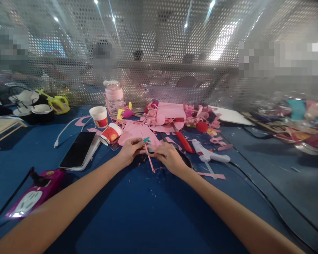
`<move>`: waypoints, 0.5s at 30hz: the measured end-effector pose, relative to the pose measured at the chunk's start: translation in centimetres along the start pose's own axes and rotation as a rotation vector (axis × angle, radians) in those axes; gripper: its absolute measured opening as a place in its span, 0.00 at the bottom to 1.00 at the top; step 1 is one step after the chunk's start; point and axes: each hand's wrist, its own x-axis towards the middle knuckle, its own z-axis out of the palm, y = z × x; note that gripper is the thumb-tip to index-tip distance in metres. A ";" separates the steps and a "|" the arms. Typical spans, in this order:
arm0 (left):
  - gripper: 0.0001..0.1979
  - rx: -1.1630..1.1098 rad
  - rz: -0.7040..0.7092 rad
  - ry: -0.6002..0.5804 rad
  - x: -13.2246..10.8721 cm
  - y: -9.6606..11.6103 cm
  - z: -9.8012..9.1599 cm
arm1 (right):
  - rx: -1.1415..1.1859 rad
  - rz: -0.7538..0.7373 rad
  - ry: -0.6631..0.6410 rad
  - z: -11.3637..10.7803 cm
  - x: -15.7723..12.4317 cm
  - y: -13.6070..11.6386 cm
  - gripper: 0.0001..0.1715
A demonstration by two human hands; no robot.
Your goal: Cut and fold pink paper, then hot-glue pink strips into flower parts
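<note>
My left hand (pixel 131 151) pinches a narrow pink paper strip (pixel 150 162) that hangs down between my two hands. Small teal pieces (pixel 146 139) stick out at its fingertips. My right hand (pixel 167 155) is closed, its fingertips close beside the strip. What it grips is hidden. A dark curved rim (pixel 187 160) shows beside and behind that hand; its kind is unclear. Just beyond lie pink paper sheets (pixel 137 131) and a red-handled tool (pixel 184 141). To the right rests a white glue gun (pixel 209 154) with a clear glue stick at its nozzle.
A white paper cup (pixel 98 114) stands by a tipped red cup (pixel 111 133). Left are a phone (pixel 78 150) and a purple power strip (pixel 37 192). A pink-lidded bottle (pixel 114 97) and pink paper scraps (pixel 172 113) sit before the perforated metal screen (pixel 159 70). Cables cross the right side.
</note>
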 end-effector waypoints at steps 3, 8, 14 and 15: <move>0.02 -0.004 -0.014 0.012 0.0 0.1 0.1 | 0.010 -0.026 -0.026 0.2 0.0 0.1 0.19; 0.02 -0.023 -0.016 0.038 0.0 0.1 0.1 | -0.015 -0.051 -0.053 0.2 -0.1 0.3 0.18; 0.03 -0.029 -0.011 0.064 0.1 0.2 0.1 | -0.025 -0.059 -0.081 0.1 -0.3 0.2 0.17; 0.04 -0.032 -0.011 0.066 0.0 0.2 0.1 | -0.026 -0.059 -0.086 0.0 -0.3 0.2 0.17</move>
